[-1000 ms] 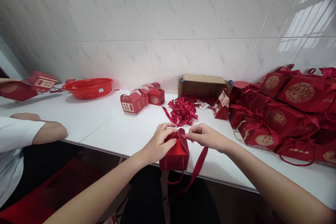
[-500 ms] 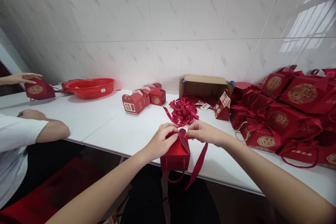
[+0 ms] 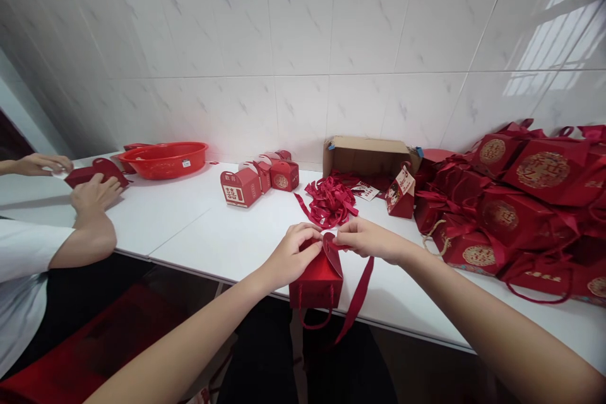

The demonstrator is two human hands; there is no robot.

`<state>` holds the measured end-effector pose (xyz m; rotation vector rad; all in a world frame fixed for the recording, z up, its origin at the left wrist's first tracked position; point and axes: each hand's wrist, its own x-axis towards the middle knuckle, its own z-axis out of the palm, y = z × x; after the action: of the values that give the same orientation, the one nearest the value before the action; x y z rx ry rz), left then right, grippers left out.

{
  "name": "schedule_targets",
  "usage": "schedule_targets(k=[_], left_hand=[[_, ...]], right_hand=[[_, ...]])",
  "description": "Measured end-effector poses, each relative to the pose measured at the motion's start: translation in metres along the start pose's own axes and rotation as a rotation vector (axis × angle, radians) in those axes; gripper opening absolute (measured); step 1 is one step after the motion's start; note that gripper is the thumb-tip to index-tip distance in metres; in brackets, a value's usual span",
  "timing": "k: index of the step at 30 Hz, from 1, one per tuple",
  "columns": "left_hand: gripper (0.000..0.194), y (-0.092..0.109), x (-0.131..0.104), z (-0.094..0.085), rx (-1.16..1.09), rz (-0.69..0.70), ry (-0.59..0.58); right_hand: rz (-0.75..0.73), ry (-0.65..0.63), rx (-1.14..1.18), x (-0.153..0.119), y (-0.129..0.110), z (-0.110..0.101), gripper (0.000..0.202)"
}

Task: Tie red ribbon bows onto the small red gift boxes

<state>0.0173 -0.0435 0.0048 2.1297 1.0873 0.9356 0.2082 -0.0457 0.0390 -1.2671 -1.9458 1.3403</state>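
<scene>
A red gift box (image 3: 316,287) with a cord handle stands at the table's front edge in the head view, before my body. My left hand (image 3: 293,254) grips its top from the left, thumb and fingers closed on the folded flaps. At the rounded top flap, my right hand (image 3: 365,240) pinches a red ribbon (image 3: 360,297), whose loose tail hangs over the table edge. Exactly how the ribbon passes through the flap is hidden by my fingers. Just behind the box lies a tangled heap of red ribbons (image 3: 331,201).
Finished-looking red boxes (image 3: 502,214) are piled at right. A cardboard carton (image 3: 372,146), a small tagged box (image 3: 401,201), several red boxes (image 3: 243,188) and a red basin (image 3: 165,161) line the wall. At left, a co-worker's hands (image 3: 97,192) handle another red box (image 3: 111,169).
My hands, the box and the ribbon have barely moved. At left, the co-worker's box has been lowered and turned on the table, and the second hand now rests on it.
</scene>
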Motion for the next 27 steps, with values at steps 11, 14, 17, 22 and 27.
schedule_targets(k=[11,14,17,22,27], left_hand=[[0.013,0.003,0.003,-0.001,-0.041,-0.034,0.025],[0.015,0.006,0.009,-0.009,-0.123,-0.064,0.071],[0.013,0.016,0.019,-0.023,-0.175,-0.030,0.171],[0.012,0.041,0.021,-0.048,-0.155,0.041,0.291],[0.013,0.039,-0.015,-0.045,0.181,0.058,0.236]], right_hand=[[-0.236,0.158,-0.397,0.007,0.012,-0.006,0.035],[-0.373,0.191,-0.343,0.011,0.009,-0.007,0.038],[-0.364,0.039,-0.096,0.018,0.000,-0.001,0.037],[-0.407,0.019,0.254,0.018,-0.027,0.004,0.025],[-0.567,0.301,0.335,-0.010,-0.057,-0.014,0.019]])
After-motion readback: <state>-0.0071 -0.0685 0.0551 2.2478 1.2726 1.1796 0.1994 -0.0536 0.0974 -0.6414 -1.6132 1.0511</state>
